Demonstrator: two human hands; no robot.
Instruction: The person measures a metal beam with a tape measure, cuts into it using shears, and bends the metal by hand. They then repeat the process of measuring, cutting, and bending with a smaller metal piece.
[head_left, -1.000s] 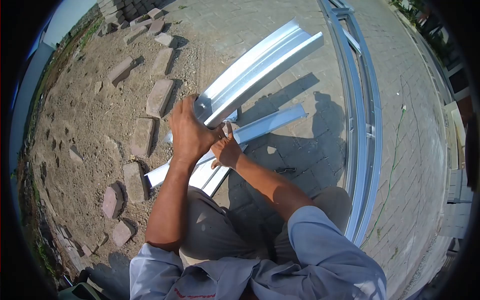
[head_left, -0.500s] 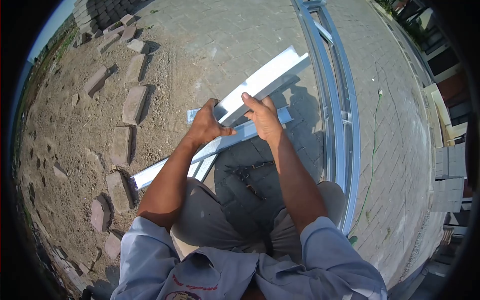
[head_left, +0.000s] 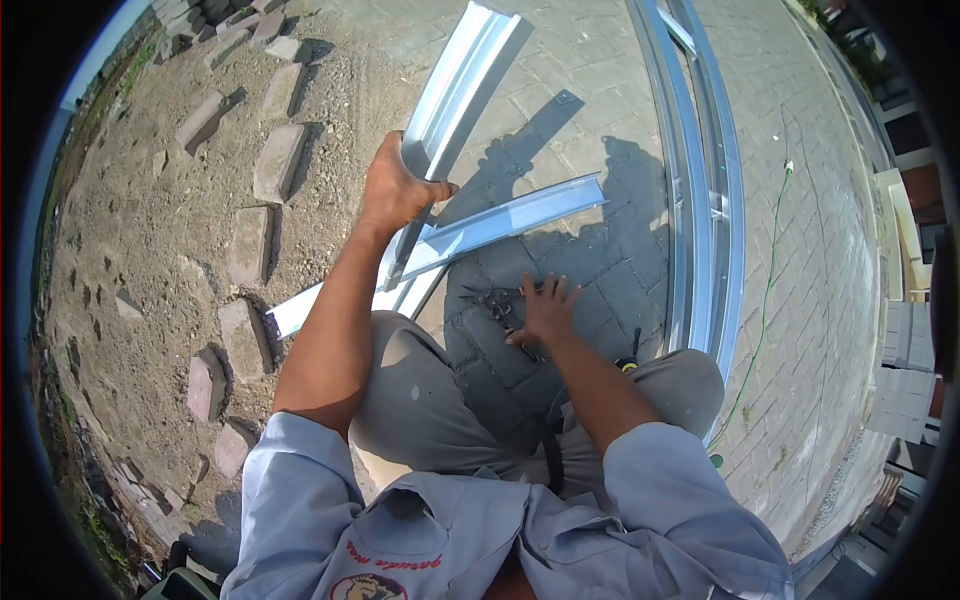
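Observation:
A short silver metal channel (head_left: 462,85) stands tilted up, with my left hand (head_left: 397,190) wrapped round its lower half. Beneath it, another channel (head_left: 520,215) lies slantwise on the paving, crossing a further metal piece (head_left: 408,292) near my left knee. My right hand (head_left: 547,308) is over the shaded paving between my knees, fingers spread and holding nothing. Just left of its fingers lie dark hand tools (head_left: 492,300), partly covered by the hand; their exact kind is hard to make out.
Long metal channels (head_left: 700,200) run along my right side. A yellow and black item (head_left: 627,365) sits by my right knee. Farther right, a green cable (head_left: 768,290) crosses the paving. Loose paving blocks (head_left: 250,245) line the sandy ground on the left.
My right hand has let go of the short channel and moved down to the tools, its fingers now spread. The channel has swung more upright and leftward in my left hand.

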